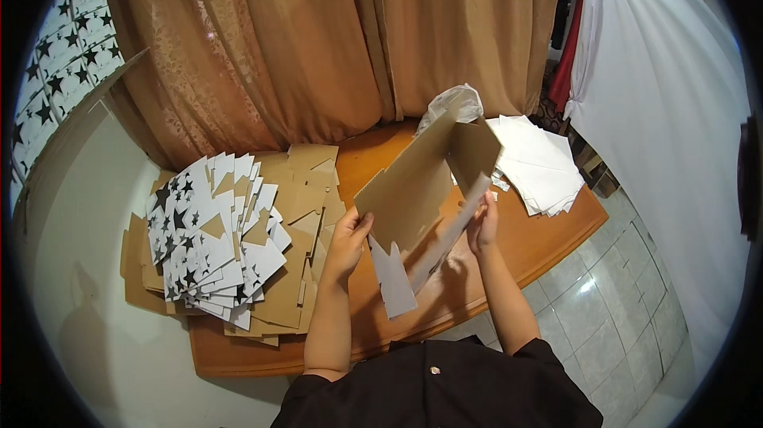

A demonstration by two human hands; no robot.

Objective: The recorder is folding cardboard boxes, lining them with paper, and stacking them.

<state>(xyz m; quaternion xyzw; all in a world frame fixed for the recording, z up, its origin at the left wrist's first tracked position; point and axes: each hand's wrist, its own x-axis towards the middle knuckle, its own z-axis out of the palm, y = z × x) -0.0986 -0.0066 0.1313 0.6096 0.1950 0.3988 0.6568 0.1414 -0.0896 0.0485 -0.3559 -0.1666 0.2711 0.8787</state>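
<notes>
A partly folded cardboard piece (409, 185), brown on the inner faces and white on the outside, is held up over the wooden table (544, 249). Its panels stand at angles to one another, like an open-sided box, and a white notched flap hangs down at the near end. My left hand (348, 241) grips its left edge, with the thumb on the brown face. On the other side, my right hand (483, 225) has its fingers closed on the narrow white side panel. Some of the right fingers are hidden behind that panel.
Star-patterned cut card pieces (191, 245) lie in a loose pile on flat brown cardboard blanks (298, 285) at the left. Back right are white sheets (540, 170) and a clear plastic bag (457, 98). Brown curtains (302, 38) hang behind the table; white cloth (652, 70) hangs right.
</notes>
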